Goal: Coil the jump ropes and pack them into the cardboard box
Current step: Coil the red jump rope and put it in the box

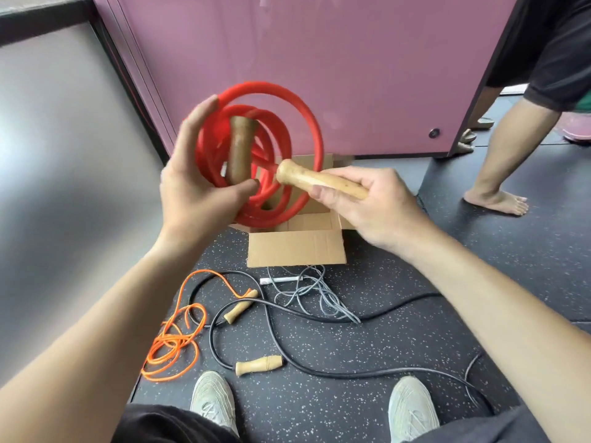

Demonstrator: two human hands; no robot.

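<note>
A thick red jump rope (303, 103) is wound into several loops in front of me. My left hand (198, 193) grips the coil together with one dark wooden handle (241, 148) standing upright inside it. My right hand (361, 206) grips the rope's other, lighter wooden handle (307, 179), whose tip points into the coil. Below and behind the coil stands the open cardboard box (295, 251) on the floor. On the dark speckled floor lie an orange rope (174, 340), a black rope (287, 346) with wooden handles, and a grey rope (319, 298) with a white handle.
A pink panel wall (319, 59) rises right behind the box. Another person's bare legs (499, 174) stand at the right. My two pale shoes (212, 401) are at the bottom, close to the loose ropes. A grey glass wall (64, 155) runs along the left.
</note>
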